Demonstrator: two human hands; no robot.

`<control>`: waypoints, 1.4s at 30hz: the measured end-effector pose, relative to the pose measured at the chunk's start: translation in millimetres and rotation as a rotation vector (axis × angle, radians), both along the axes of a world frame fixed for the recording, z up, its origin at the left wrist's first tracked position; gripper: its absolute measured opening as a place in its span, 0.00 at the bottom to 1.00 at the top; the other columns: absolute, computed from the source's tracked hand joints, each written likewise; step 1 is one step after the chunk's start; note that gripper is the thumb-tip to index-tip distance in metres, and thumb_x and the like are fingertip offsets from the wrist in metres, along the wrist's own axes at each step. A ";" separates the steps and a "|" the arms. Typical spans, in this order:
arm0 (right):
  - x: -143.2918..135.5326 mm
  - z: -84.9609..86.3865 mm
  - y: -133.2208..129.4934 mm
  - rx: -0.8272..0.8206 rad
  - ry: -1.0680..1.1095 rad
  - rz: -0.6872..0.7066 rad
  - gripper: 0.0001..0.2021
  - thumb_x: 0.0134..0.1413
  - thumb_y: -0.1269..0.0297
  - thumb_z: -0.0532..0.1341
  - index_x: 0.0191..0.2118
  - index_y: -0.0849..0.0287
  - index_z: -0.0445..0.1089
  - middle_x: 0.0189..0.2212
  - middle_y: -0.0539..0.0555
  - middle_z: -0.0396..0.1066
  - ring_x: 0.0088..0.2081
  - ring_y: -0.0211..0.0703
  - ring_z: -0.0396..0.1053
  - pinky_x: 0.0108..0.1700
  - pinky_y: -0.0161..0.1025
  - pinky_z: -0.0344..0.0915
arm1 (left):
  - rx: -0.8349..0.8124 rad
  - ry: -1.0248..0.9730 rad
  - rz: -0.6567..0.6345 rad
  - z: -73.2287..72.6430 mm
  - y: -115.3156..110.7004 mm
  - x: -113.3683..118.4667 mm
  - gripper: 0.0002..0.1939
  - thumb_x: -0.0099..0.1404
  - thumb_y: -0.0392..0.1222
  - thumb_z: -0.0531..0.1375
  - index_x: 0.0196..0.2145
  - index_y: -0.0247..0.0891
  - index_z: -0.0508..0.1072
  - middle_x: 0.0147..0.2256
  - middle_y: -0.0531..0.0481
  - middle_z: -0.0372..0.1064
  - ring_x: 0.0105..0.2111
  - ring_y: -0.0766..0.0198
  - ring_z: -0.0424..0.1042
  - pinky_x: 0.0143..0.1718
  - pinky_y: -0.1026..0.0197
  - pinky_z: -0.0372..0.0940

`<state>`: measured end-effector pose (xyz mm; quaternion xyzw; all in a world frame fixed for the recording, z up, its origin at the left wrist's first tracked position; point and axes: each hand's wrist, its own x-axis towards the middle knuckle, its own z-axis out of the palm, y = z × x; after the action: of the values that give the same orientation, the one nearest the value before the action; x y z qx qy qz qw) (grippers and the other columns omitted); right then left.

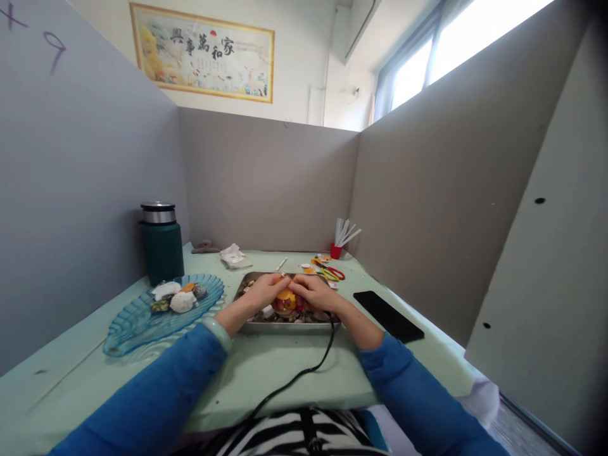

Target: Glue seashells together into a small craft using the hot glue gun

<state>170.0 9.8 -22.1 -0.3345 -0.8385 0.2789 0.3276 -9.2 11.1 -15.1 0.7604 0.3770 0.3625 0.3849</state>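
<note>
My left hand [270, 290] and my right hand [312, 292] meet above a metal tray [285, 328], their fingers bent and closed together. Between them shows a small yellow and red object [287, 301], partly covered by the fingers; its kind cannot be made out. Brownish pebble-like or shell-like pieces [261, 316] lie in the tray beneath. A black cable [304, 372] runs from beside my right hand down over the table's front edge; what it connects to is hidden.
On the left are a blue scalloped plate [137, 323] bearing several shells [183, 302], a dark green flask [163, 250] and a thin stick [71, 370]. Scissors [332, 273] and a red cup of white sticks [335, 251] stand behind; a black phone-like slab [387, 315] lies right. Grey partitions [270, 183] enclose the table.
</note>
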 end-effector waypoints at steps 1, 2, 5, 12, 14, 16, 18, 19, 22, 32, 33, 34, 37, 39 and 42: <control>-0.1 -0.2 0.0 0.001 -0.001 -0.001 0.16 0.59 0.50 0.49 0.29 0.59 0.59 0.19 0.47 0.64 0.18 0.33 0.61 0.21 0.31 0.58 | 0.000 0.001 0.000 -0.3 0.3 -0.1 0.21 0.58 0.57 0.52 0.29 0.33 0.67 0.22 0.51 0.66 0.18 0.67 0.65 0.19 0.66 0.59; -0.2 -0.2 -0.2 0.003 -0.001 -0.003 0.16 0.59 0.51 0.49 0.29 0.59 0.59 0.19 0.47 0.64 0.18 0.33 0.61 0.21 0.31 0.57 | 0.006 0.001 0.001 -0.7 0.8 -0.2 0.21 0.58 0.56 0.52 0.29 0.33 0.67 0.22 0.51 0.66 0.18 0.68 0.65 0.19 0.67 0.59; -0.5 0.6 -1.5 0.008 0.001 -0.006 0.16 0.59 0.51 0.50 0.29 0.59 0.59 0.18 0.46 0.64 0.17 0.33 0.61 0.20 0.31 0.57 | 0.038 0.004 0.011 -2.4 2.9 -0.8 0.20 0.58 0.56 0.53 0.28 0.33 0.66 0.22 0.51 0.66 0.18 0.68 0.64 0.20 0.67 0.58; -0.7 2.0 -3.1 -0.001 -0.012 -0.006 0.16 0.59 0.52 0.50 0.29 0.59 0.59 0.18 0.46 0.64 0.17 0.33 0.61 0.21 0.31 0.58 | 0.010 0.014 0.004 -2.5 2.3 0.0 0.18 0.59 0.54 0.52 0.29 0.34 0.66 0.22 0.52 0.66 0.18 0.68 0.64 0.19 0.67 0.59; -0.6 1.3 -2.5 -0.002 -0.017 -0.011 0.16 0.59 0.52 0.50 0.29 0.59 0.59 0.18 0.46 0.64 0.17 0.33 0.61 0.21 0.31 0.58 | 0.008 0.007 -0.004 -2.3 1.8 0.3 0.18 0.59 0.54 0.52 0.29 0.34 0.67 0.22 0.52 0.66 0.17 0.68 0.64 0.19 0.67 0.59; -0.4 0.6 -2.0 -0.008 -0.017 -0.014 0.16 0.59 0.52 0.50 0.29 0.59 0.59 0.18 0.46 0.64 0.18 0.33 0.61 0.21 0.31 0.58 | 0.011 0.010 -0.003 -2.2 1.6 0.3 0.18 0.58 0.54 0.52 0.29 0.33 0.67 0.23 0.51 0.67 0.18 0.68 0.64 0.19 0.67 0.59; -0.4 0.3 -1.7 -0.011 -0.015 -0.015 0.16 0.59 0.52 0.50 0.29 0.59 0.59 0.18 0.46 0.64 0.18 0.33 0.62 0.21 0.31 0.58 | 0.015 0.018 0.011 -2.1 1.6 0.1 0.19 0.58 0.54 0.53 0.29 0.33 0.68 0.23 0.50 0.67 0.18 0.68 0.64 0.19 0.67 0.59; -0.4 0.3 -1.6 -0.010 -0.015 -0.014 0.16 0.59 0.51 0.49 0.29 0.59 0.59 0.18 0.46 0.64 0.18 0.33 0.62 0.21 0.31 0.58 | 0.016 0.024 0.018 -2.1 1.6 0.0 0.19 0.58 0.54 0.52 0.29 0.33 0.68 0.23 0.50 0.67 0.18 0.68 0.65 0.19 0.67 0.59; -0.4 0.6 -1.6 0.000 -0.023 -0.018 0.16 0.58 0.51 0.50 0.28 0.59 0.59 0.19 0.47 0.65 0.18 0.33 0.62 0.21 0.31 0.58 | 0.028 0.038 0.021 -2.1 2.0 -0.1 0.19 0.59 0.54 0.52 0.30 0.33 0.68 0.23 0.50 0.67 0.18 0.68 0.65 0.20 0.67 0.60; -0.9 -0.4 -0.4 -0.017 -0.022 -0.018 0.16 0.58 0.51 0.50 0.29 0.59 0.59 0.19 0.46 0.64 0.17 0.32 0.61 0.20 0.30 0.57 | 0.013 0.047 0.027 -1.9 2.4 0.4 0.19 0.59 0.54 0.52 0.30 0.33 0.68 0.23 0.49 0.68 0.18 0.68 0.64 0.19 0.67 0.58; -0.8 -0.6 -0.2 -0.014 -0.022 -0.020 0.16 0.58 0.51 0.50 0.29 0.59 0.59 0.19 0.46 0.65 0.18 0.32 0.61 0.20 0.30 0.57 | 0.015 0.048 0.026 -1.9 2.6 0.3 0.19 0.59 0.54 0.52 0.30 0.33 0.68 0.23 0.49 0.68 0.18 0.68 0.65 0.19 0.67 0.58; -0.7 -0.7 -0.1 -0.013 -0.021 -0.019 0.16 0.58 0.52 0.50 0.29 0.59 0.59 0.19 0.46 0.65 0.18 0.32 0.62 0.21 0.30 0.57 | 0.018 0.049 0.024 -1.8 2.7 0.3 0.19 0.59 0.54 0.52 0.30 0.33 0.68 0.23 0.50 0.68 0.19 0.68 0.65 0.19 0.68 0.58; -0.6 -0.3 -0.5 -0.012 -0.023 -0.017 0.16 0.58 0.52 0.50 0.29 0.59 0.60 0.19 0.46 0.65 0.18 0.33 0.62 0.21 0.30 0.57 | 0.025 0.047 0.027 -1.2 2.3 0.1 0.18 0.58 0.53 0.52 0.29 0.33 0.68 0.23 0.50 0.68 0.19 0.68 0.64 0.19 0.68 0.58; -0.8 0.3 -1.0 -0.009 -0.029 -0.015 0.16 0.58 0.52 0.50 0.29 0.59 0.60 0.18 0.46 0.64 0.18 0.33 0.62 0.21 0.30 0.57 | 0.022 0.040 0.032 -0.5 1.3 0.2 0.19 0.58 0.54 0.53 0.28 0.33 0.68 0.22 0.50 0.67 0.18 0.69 0.64 0.19 0.68 0.58; -1.2 0.8 -2.2 0.004 -0.040 -0.027 0.16 0.58 0.51 0.50 0.29 0.59 0.60 0.19 0.46 0.65 0.18 0.33 0.62 0.21 0.30 0.58 | -0.002 0.026 0.020 0.0 -0.1 0.4 0.19 0.58 0.54 0.53 0.29 0.33 0.68 0.22 0.50 0.67 0.17 0.69 0.63 0.18 0.68 0.58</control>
<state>168.7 7.6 -21.2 -0.3506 -0.8409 0.2660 0.3152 -8.7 11.0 -15.1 0.7607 0.3902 0.3560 0.3772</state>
